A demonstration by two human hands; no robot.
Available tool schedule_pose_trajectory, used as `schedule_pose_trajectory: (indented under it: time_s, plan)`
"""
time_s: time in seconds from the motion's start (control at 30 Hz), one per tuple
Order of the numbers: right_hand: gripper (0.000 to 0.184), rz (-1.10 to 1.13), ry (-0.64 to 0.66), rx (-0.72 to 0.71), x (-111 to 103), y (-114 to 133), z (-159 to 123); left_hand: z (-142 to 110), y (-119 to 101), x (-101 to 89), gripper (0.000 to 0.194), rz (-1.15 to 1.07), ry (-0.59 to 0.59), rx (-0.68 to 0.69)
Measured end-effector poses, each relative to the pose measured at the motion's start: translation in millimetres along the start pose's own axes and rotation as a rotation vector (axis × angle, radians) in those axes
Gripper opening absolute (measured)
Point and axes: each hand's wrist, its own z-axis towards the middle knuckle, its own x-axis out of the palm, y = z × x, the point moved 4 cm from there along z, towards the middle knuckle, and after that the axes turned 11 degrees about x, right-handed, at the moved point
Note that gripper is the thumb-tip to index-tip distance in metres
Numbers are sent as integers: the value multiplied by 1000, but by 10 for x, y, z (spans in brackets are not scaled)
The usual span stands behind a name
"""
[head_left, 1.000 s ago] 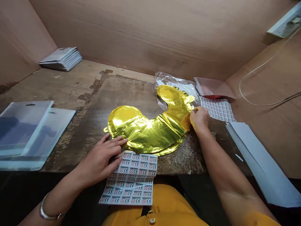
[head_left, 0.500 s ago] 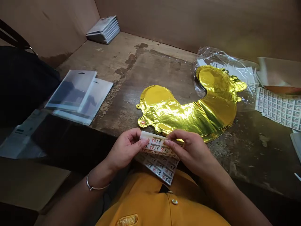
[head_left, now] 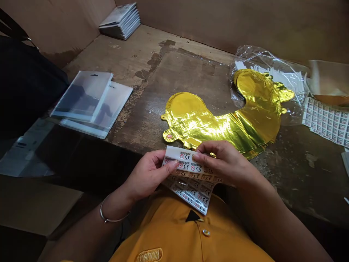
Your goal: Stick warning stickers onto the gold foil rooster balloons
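A sheet of small CE warning stickers (head_left: 191,182) is held up over my lap at the table's front edge. My left hand (head_left: 148,174) pinches its left side, thumb on top. At the sheet's top edge my right hand (head_left: 226,162) has its fingertips closed on a sticker. Just beyond both hands a flat, curved gold foil balloon (head_left: 223,122) lies on the worn wooden table (head_left: 174,69), its far end resting on a clear plastic bag (head_left: 272,69).
Clear plastic sleeves (head_left: 89,102) lie stacked at the left. A pile of grey booklets (head_left: 121,20) sits in the far left corner. Another sticker sheet (head_left: 327,122) lies at the right. Cardboard walls enclose the table; a dark bag (head_left: 24,91) stands to the left.
Both hands left the balloon and the table, picked the sticker sheet up and now hold it; the right fingertips have shifted along its top edge. The view swung left and down.
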Motion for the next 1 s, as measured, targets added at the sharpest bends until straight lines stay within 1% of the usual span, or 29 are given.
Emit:
schedule_pose_trajectory:
  time_s: [0.03, 0.07, 0.13, 0.17, 0.2, 0.23, 0.27, 0.33, 0.43, 0.53, 0.6, 0.7, 0.87, 1.0]
  plan:
    - [20, -92, -131, -50, -32, 25, -26, -6, 3, 0, 25, -5, -12, 10]
    - [16, -201, -303, -123, -65, 74, -73, -13, 8, 1, 24, -9, -31, 18]
    - [5, -392, -650, -329, -82, 215, -227, -26, 17, 10, 24, -22, -74, 23]
    - [4, -455, -753, -437, -48, 281, -305, -32, 21, 18, 24, -30, -90, 21]
    - [6, -496, -790, -531, 8, 330, -364, -36, 23, 29, 24, -33, -103, 20]
    - [8, -521, -777, -595, 73, 360, -399, -40, 21, 40, 24, -32, -109, 23]
    - [9, -531, -751, -631, 135, 371, -415, -42, 14, 50, 23, -24, -114, 34]
    - [10, -532, -695, -618, 233, 347, -399, -45, -4, 67, 21, -3, -113, 65]
    - [11, -513, -659, -578, 299, 284, -342, -52, -22, 80, 20, 18, -104, 92]
    - [11, -531, -652, -585, 303, 276, -318, -65, -29, 82, 20, 58, -101, 108]
    - [10, -562, -647, -593, 295, 296, -324, -78, -37, 77, 20, 122, -107, 130]
    - [10, -608, -630, -593, 292, 330, -339, -98, -54, 65, 21, 262, -99, 166]
    - [11, -640, -585, -584, 302, 362, -340, -104, -103, 59, 18, 489, -49, 235]
    - [11, -653, -584, -608, 309, 379, -350, -98, -135, 85, 16, 552, -26, 310]
